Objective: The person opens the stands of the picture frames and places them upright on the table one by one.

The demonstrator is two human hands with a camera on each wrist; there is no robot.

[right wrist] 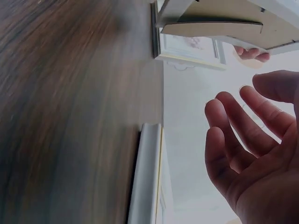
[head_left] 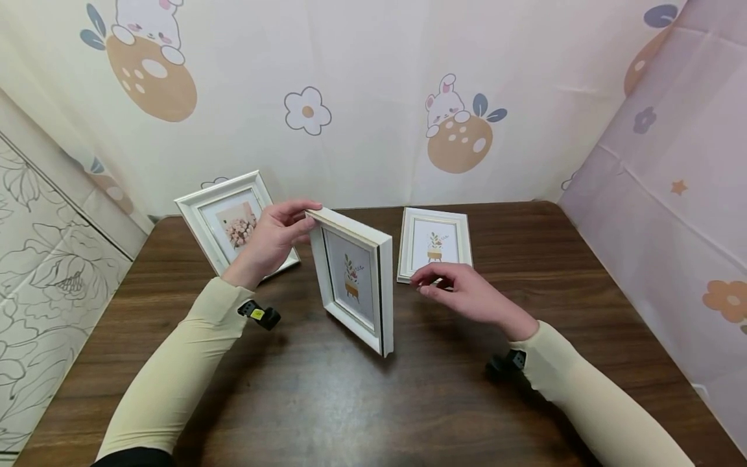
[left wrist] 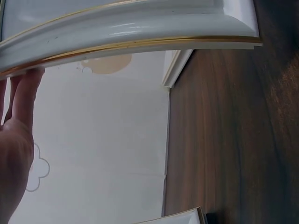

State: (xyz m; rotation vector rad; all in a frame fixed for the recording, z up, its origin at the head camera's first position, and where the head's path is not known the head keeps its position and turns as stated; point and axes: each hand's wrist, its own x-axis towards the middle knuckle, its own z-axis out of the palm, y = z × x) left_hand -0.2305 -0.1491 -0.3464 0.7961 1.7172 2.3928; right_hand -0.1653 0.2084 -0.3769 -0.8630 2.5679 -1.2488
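My left hand holds a white picture frame by its upper left corner, thumb on the front and fingers behind. The frame is upright and turned at an angle, with a potted plant picture in it. Whether its lower edge touches the table I cannot tell. Behind it, in the right wrist view, a brown backing board with a flap shows. My right hand hovers with loosely bent fingers and holds nothing. It is in front of a second white plant frame, which lies face up.
At the back left a white frame with a flower picture stands propped and tilted. The brown wooden table ends at a patterned cloth behind. More patterned cloth borders both sides.
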